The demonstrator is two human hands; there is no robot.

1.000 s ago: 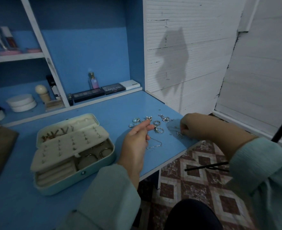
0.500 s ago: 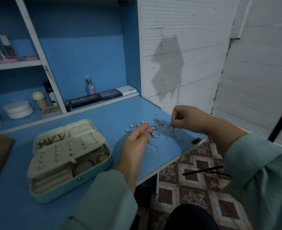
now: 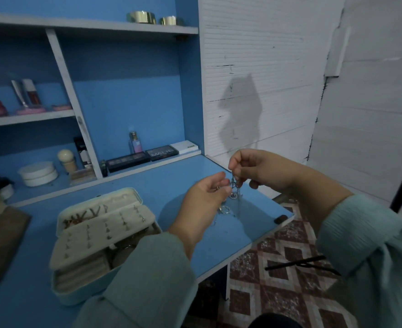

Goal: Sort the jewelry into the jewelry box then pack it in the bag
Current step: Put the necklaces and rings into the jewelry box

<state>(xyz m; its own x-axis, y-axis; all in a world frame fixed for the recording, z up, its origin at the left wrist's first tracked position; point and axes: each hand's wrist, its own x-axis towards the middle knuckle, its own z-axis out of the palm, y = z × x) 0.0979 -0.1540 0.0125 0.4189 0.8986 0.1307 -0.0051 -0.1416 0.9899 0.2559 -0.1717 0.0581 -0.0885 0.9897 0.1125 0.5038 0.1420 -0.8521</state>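
The right hand (image 3: 261,170) is raised above the table (image 3: 219,242), its thumb and fingertips pinching the top of a small silver jewelry piece (image 3: 234,188) that hangs below them. The left hand (image 3: 207,200) is cupped just beside it, fingers loosely curled, touching or about to take the lower part; whether it also holds a ring cannot be told. A few more loose pieces (image 3: 225,209) lie on the table directly beneath the hands, partly hidden.

The jewelry box (image 3: 96,245) stands open to the left near the table's front edge, its studded earring panel tilted up over the lower compartments.

Step in hand, as judged: separating or identifying one piece before placing it.

- Support the hanging end with the left hand so that it does not swing or snag.
- Work over the table, not past its edge, since a dropped piece would fall to the tiled floor (image 3: 278,292).
- Carry the piece low to the jewelry box and seat it in a matching compartment.
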